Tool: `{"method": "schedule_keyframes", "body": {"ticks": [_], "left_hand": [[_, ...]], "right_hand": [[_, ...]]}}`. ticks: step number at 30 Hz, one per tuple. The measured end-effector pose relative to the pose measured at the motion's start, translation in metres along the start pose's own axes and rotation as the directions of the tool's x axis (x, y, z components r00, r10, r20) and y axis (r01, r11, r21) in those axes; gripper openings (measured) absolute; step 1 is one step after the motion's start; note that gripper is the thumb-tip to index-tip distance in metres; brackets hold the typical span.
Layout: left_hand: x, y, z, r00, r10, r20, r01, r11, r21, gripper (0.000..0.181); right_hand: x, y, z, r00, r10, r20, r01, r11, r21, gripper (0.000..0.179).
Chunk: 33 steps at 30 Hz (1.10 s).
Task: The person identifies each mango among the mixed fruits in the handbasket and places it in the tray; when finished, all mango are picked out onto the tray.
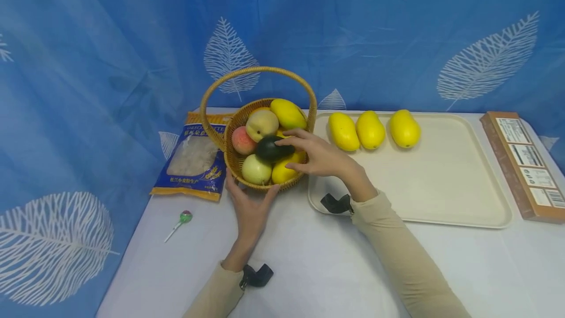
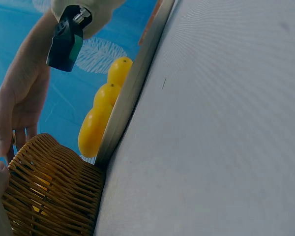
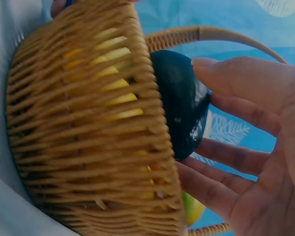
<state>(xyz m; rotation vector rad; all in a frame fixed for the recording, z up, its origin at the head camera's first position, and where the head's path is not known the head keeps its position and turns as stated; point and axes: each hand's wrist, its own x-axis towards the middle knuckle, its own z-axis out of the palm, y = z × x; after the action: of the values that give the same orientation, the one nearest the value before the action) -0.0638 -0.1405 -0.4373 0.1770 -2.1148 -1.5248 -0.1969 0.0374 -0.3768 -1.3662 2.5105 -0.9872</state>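
A wicker basket [image 1: 257,67] with a tall handle holds several fruits. On top lies a dark green avocado [image 1: 270,148], beside a pale peach [image 1: 260,124], a reddish peach [image 1: 243,141], a pale green round fruit [image 1: 255,170] and yellow mangoes [image 1: 289,113]. My right hand [image 1: 322,153] reaches over the basket with fingers spread, fingertips touching the avocado. Its thumb stands apart from the other fingers, as the right wrist view also shows. With thumb and fingers, my left hand [image 1: 250,207] holds the near side of the basket; part of its grip is hidden.
To the right, a cream tray [image 1: 450,175] bears three yellow mangoes [image 1: 370,130] at its back edge. A brown box [image 1: 525,166] lies beyond it. Left of the basket is a blue-and-yellow bag [image 1: 194,161]; a lollipop [image 1: 185,217] lies in front of it. A blue curtain hangs behind.
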Motion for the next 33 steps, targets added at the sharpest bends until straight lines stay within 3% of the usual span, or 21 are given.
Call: {"method": "schedule_keyframes", "body": {"ticks": [5,12,16,22,27,33], "left_hand": [[0.002,0.002,-0.001,1.000,-0.003,0.002,0.003,1.000,0.009,0.112],[0.003,-0.030,0.002,1.000,0.001,-0.026,0.000,0.999,0.035,0.118],[0.002,-0.038,0.002,0.999,-0.010,-0.031,0.011,0.999,0.031,0.119],[0.000,-0.040,0.005,0.999,-0.030,-0.030,0.030,0.999,0.022,0.119],[0.001,-0.040,0.004,0.999,-0.023,-0.028,0.023,1.000,0.011,0.119],[0.000,-0.040,0.004,1.000,-0.017,-0.024,0.018,1.000,0.020,0.118]], "right_hand": [[0.006,-0.002,0.008,1.000,0.002,-0.002,-0.002,1.000,0.008,0.055],[0.016,0.002,0.014,0.999,-0.047,-0.008,0.048,0.999,0.024,0.060],[0.022,0.006,0.008,0.998,-0.057,-0.013,0.057,0.998,-0.004,0.057],[0.031,0.011,-0.003,0.998,-0.019,-0.056,0.018,1.000,-0.016,0.056],[0.044,0.015,-0.005,0.995,-0.033,-0.091,0.029,0.999,-0.044,0.056],[0.058,0.024,-0.003,0.997,0.018,-0.070,-0.022,0.998,-0.052,0.062]]}}
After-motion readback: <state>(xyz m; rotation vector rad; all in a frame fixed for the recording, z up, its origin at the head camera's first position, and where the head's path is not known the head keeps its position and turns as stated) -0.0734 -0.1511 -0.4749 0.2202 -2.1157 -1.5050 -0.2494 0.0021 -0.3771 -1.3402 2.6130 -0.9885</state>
